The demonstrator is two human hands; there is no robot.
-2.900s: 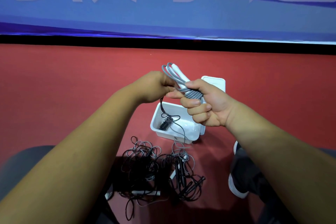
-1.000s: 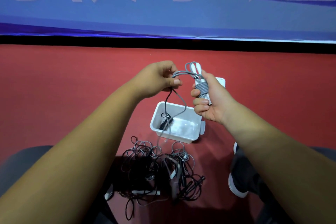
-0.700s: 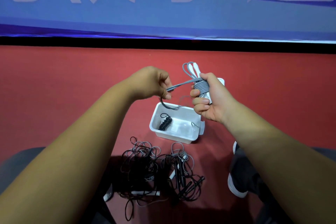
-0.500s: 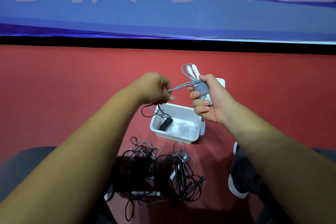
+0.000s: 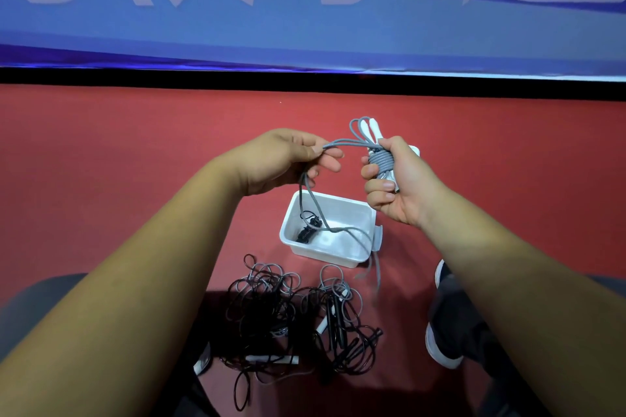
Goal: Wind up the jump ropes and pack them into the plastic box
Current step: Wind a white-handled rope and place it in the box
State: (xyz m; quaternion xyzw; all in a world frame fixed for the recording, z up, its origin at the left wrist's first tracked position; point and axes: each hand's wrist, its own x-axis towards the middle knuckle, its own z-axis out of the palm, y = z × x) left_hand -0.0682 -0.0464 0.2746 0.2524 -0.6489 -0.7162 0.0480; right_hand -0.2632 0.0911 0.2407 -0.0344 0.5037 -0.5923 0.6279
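Right hand [image 5: 403, 186] is curled tight around the gray jump rope [image 5: 382, 161], held upright above the far right corner of the plastic box [image 5: 318, 251]. Several coils are seen wrapped around the bundle's middle. The white handles [image 5: 370, 128] and a few gray loops stick out above the fist.

Left hand [image 5: 284, 159] is raised at about the same height, left of the bundle and apart from it. The free strand [image 5: 343, 142] of the same rope is pinched between thumb and fingertips; the other fingers are loosely bent. The strand runs in a shallow arc from the bundle to the pinch. From there it drops and crosses over the open box. Its tail is blurred past the box's front right corner.

The box is white, open and set on the red floor [image 5: 101, 162] below the hands. One wound black jump rope [image 5: 306, 234] lies inside, at the left end. A white lid [image 5: 416, 150] is partly hidden behind the right hand.

A tangled pile of unwound ropes [image 5: 271, 311], black and gray with white and black handles, lies on the floor nearer the person, just in front of the box. A dark shoe [image 5: 443, 342] is seen right of the pile. A blue banner [image 5: 305, 37] runs along the far edge of the floor.
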